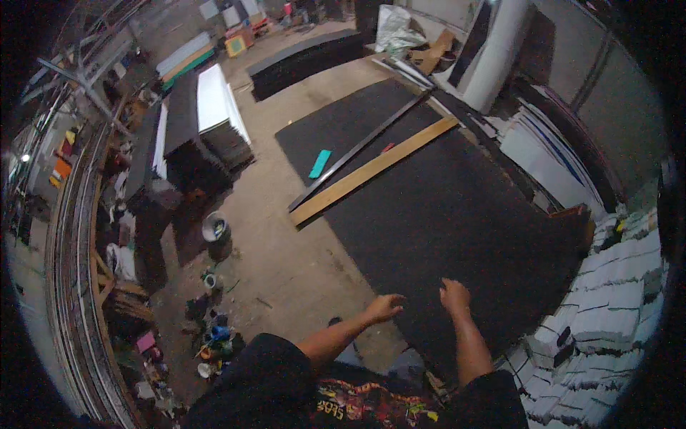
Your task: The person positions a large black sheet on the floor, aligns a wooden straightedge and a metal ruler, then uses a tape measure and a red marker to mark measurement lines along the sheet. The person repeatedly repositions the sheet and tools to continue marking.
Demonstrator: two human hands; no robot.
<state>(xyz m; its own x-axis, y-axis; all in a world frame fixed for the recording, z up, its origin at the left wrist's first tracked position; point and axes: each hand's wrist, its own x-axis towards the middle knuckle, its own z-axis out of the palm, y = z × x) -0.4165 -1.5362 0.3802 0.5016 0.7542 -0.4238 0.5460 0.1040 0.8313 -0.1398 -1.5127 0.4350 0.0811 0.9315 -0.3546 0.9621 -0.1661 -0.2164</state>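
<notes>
A large dark sheet (457,222) lies flat and low in front of me. My left hand (384,308) hovers by its near left edge, fingers loosely bent and a little apart, with nothing visible in them. Over the sheet, to the right, is my right hand (455,295), its fingers curled in; whatever they hold, if anything, is too small to make out. Farther off, a wooden board (375,171) lies across the sheet. A thin metal bar (364,146) runs at a slant beside it, near a green strip (320,164) and a small red item (387,148).
Stacked white-edged material (607,322) borders the sheet on the right, with leaning panels (550,157) beyond. To the left stand a bucket (214,227), a stack of dark and white boards (218,107) and long racked strips (75,272). Another dark stack (307,61) stands at the back.
</notes>
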